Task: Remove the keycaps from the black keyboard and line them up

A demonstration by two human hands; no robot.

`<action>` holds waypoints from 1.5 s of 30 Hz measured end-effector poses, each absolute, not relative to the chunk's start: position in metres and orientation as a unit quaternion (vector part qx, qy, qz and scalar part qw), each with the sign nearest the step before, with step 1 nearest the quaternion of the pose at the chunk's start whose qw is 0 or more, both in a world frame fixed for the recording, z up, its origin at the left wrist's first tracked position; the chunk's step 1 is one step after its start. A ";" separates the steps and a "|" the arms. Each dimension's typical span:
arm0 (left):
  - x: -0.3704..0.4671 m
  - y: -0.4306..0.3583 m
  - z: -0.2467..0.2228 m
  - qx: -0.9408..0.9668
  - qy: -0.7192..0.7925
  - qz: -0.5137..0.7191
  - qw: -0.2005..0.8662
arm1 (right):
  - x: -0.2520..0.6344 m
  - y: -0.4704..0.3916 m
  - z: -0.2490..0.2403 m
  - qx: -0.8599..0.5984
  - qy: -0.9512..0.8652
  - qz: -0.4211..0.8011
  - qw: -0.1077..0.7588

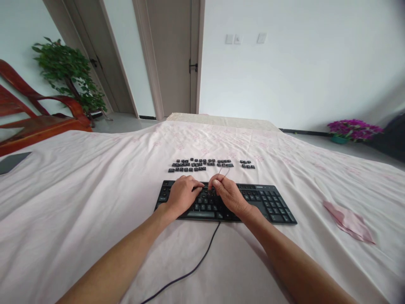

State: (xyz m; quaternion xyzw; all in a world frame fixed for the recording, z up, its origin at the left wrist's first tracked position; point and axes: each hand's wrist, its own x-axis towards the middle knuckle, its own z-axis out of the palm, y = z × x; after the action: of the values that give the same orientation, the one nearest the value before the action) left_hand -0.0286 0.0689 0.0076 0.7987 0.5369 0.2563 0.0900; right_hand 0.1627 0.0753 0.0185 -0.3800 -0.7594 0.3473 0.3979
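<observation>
A black keyboard [200, 214] lies on the pink-white cloth, with some keycaps off. Over its left part rests my left hand [182, 195], empty, its thumb and fingers apart and its thumb near the upper keys. My right hand [229, 194] is closed on a thin wire tool [224, 170], whose loop sticks up above the fingers; its lower end is at the keys and too small to make out. Behind the keyboard, loose black keycaps [186, 169] lie in rows, with a smaller group [248, 166] to the right.
A black cable [198, 265] runs from the keyboard's front edge toward me. To the right lies a pink cloth [349, 222]. A dark flat object [13, 162] is at the far left, near a wooden chair [68, 124].
</observation>
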 end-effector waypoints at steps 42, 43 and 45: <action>-0.017 0.060 0.006 0.805 0.515 0.264 0.130 | 0.161 0.068 0.006 -0.381 -0.758 0.247 0.468; -0.016 0.060 0.007 0.799 0.521 0.269 0.134 | 0.161 0.069 0.006 -0.376 -0.762 0.251 0.463; -0.014 0.060 0.008 0.795 0.527 0.268 0.140 | 0.161 0.069 0.007 -0.368 -0.764 0.258 0.463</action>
State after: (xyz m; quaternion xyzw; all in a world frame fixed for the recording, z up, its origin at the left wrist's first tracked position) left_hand -0.0142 0.0596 0.0075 0.7945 0.5266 0.2680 0.1399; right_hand 0.1614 0.0690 0.0067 -0.3676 -0.7640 0.2577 0.4633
